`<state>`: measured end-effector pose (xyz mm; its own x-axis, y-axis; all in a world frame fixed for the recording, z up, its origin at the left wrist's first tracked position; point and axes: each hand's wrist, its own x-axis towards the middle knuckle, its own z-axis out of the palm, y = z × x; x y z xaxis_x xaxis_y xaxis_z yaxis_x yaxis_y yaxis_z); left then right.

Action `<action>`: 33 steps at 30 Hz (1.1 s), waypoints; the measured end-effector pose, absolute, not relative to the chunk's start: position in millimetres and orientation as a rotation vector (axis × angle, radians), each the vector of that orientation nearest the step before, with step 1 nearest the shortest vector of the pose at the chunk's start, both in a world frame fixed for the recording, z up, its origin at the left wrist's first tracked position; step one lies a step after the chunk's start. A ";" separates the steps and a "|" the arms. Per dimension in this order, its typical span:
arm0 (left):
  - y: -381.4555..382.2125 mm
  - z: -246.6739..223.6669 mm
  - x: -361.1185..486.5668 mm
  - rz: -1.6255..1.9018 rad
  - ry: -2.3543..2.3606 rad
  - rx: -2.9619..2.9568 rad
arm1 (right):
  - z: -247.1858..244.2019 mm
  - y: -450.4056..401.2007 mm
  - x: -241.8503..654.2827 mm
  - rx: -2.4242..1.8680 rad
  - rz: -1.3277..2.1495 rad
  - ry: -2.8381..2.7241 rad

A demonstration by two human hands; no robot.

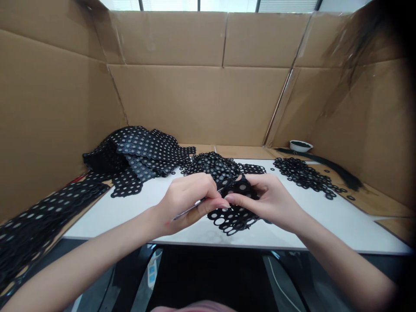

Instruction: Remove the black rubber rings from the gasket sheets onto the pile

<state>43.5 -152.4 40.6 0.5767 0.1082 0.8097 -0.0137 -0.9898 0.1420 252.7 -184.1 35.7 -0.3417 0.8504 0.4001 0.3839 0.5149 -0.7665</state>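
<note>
My left hand (191, 199) is closed in a pinch around a slim metal tool (186, 213); its shaft lies back across the palm and its kind is not clear. The tool's front end reaches the black holed fabric (232, 216) at the fingertips. Between the thumb and fingers of my right hand (268, 197), the upper edge of that fabric is gripped and bunched. Its lower part, a mesh of joined rings, hangs down over the white tabletop. Right behind my hands lies a heap of black ring mesh (211, 164).
A large pile of black holed fabric (143, 147) is at the back left, with more stacked strips (48, 212) along the left edge. Loose black rings (302, 173), a bundle of dark strands (338, 169) and a white bowl (300, 146) are to the right. Cardboard walls (195, 104) surround the white table (130, 221).
</note>
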 end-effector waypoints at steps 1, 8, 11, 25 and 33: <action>-152.5 40.6 43.5 1.384 0.082 2.684 | 35.9 -184.2 252.6 -1.020 0.710 -1.939; -153.2 39.4 47.3 1.436 0.141 2.910 | 35.6 -181.3 249.2 -1.062 0.537 -2.019; -152.2 36.6 49.3 1.419 0.194 3.033 | 33.8 -178.5 246.4 -1.060 0.335 -2.077; -148.2 37.4 51.0 1.498 0.291 3.205 | 32.2 -175.5 244.3 -1.066 0.335 -2.013; -141.8 36.3 47.9 1.827 0.121 3.200 | 42.0 -183.5 244.5 -0.992 0.726 -1.847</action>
